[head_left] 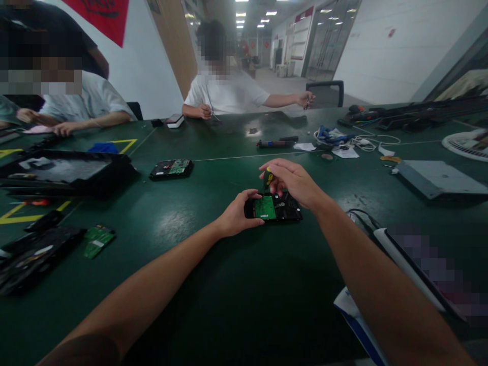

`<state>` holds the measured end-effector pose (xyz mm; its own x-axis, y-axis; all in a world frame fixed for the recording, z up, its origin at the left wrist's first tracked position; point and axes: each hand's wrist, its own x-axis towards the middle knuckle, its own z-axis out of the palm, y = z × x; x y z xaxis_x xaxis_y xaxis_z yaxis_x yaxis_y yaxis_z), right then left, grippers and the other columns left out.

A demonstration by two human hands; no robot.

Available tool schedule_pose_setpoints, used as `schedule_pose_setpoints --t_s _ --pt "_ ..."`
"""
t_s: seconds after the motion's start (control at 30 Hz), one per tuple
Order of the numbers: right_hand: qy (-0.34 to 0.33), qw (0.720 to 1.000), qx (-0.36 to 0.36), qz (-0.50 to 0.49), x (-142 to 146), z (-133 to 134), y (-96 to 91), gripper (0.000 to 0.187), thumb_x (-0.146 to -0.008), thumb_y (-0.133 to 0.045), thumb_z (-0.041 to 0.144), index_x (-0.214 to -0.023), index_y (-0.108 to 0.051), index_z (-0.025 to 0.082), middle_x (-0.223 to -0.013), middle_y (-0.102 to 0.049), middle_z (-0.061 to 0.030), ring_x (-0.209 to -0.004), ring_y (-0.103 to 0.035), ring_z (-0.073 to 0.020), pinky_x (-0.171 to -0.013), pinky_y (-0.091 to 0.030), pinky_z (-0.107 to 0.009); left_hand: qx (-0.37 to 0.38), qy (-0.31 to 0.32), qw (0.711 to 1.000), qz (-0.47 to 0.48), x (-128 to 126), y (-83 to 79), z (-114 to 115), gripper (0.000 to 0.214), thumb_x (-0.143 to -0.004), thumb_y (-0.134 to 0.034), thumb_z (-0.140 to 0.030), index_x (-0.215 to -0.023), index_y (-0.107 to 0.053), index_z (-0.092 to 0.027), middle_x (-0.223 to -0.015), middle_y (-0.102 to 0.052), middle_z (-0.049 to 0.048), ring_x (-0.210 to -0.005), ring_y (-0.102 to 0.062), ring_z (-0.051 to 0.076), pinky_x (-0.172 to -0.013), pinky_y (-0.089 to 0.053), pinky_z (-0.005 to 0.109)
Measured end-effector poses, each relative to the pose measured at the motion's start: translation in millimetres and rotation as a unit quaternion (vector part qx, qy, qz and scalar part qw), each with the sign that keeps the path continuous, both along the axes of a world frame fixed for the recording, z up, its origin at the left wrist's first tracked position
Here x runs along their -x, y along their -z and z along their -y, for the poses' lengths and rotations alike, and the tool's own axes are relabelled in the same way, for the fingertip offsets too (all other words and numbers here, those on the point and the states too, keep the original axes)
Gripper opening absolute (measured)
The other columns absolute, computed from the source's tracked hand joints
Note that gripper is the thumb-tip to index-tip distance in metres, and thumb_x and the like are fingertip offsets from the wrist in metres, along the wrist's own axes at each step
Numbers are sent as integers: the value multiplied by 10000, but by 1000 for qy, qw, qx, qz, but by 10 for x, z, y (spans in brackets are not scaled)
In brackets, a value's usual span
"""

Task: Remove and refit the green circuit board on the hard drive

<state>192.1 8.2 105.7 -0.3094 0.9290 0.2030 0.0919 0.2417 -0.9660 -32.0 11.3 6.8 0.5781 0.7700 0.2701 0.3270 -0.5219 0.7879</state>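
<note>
A black hard drive [284, 208] with a green circuit board on top lies on the dark green table [236, 284] in front of me. My left hand [238, 216] grips its left end, fingers curled round the edge. My right hand [292, 180] is closed on a small screwdriver [268, 179] with a yellow and black handle, held upright over the drive's top.
A second hard drive [171, 169] lies further left. A black tray [61, 170] and loose green boards [97, 241] sit at the left. Cables and papers [343, 142], a grey flat case [438, 178] and a fan [467, 144] lie right. People sit across the table.
</note>
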Motion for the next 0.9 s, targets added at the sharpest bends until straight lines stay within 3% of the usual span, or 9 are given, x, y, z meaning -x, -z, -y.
schedule_pose_setpoints --t_s 0.2,0.43,0.57,0.77,0.9 --pt "32 997 -46 46 -38 12 -12 322 -944 -694 540 -962 -681 219 -727 -615 14 -608 -559 -112 -504 -433 -244 -6 1 1000 6 -3 10 1 912 -766 -897 -308 -1517 -387 -217 -1417 -618 133 -1365 -569 300 -1199 -411 533" --pt "18 1000 -15 5 -24 5 -15 320 -935 -707 522 -992 -647 213 -1022 -727 -48 -598 -602 -96 -459 -429 -244 -3 3 1000 9 -7 -1 2 901 -767 -892 -306 -1513 -393 -223 -1415 -621 139 -1358 -575 313 -1177 -424 544" --pt "17 1000 2 -13 -18 7 -25 288 -996 -614 483 -1072 -702 219 -1048 -717 -56 -599 -605 -97 -473 -435 -256 -5 -2 1000 6 -12 -18 11 884 -771 -887 -313 -1503 -401 -216 -1407 -626 136 -1353 -577 311 -1177 -421 544" --pt "36 997 -55 41 -50 -2 -5 300 -952 -687 518 -996 -715 223 -814 -656 -3 -609 -569 -101 -489 -413 -242 -3 -1 1000 -1 2 -15 10 896 -773 -888 -318 -1516 -395 -229 -1424 -615 131 -1361 -573 314 -1183 -420 549" --pt "58 996 -47 45 -79 -18 11 343 -897 -754 534 -944 -659 208 -769 -655 1 -603 -577 -108 -487 -425 -240 -3 -2 1000 1 0 -20 11 896 -769 -893 -315 -1513 -402 -227 -1417 -620 130 -1362 -572 308 -1192 -414 542"
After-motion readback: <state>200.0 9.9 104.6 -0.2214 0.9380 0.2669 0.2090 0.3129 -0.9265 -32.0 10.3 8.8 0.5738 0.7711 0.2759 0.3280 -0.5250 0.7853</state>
